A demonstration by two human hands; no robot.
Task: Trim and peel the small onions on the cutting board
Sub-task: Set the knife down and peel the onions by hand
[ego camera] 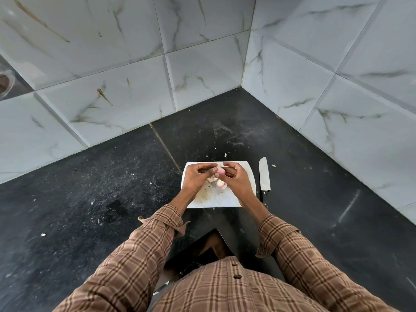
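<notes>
A white cutting board (245,170) lies on the black counter in the corner. Both hands meet above its far half. My left hand (197,177) and my right hand (236,179) pinch one small pink onion (220,171) between their fingertips. Below them on the board lie peeled pale onions (220,183) and a bit of papery skin (211,179). Dark crumbs and skin flecks dot the board's near half.
A knife (264,176) lies on the counter just right of the board, blade pointing away. The black counter (90,188) carries scattered skin bits. White marble-look tiled walls (202,64) close the corner behind and to the right. The counter's inner corner edge is near my body.
</notes>
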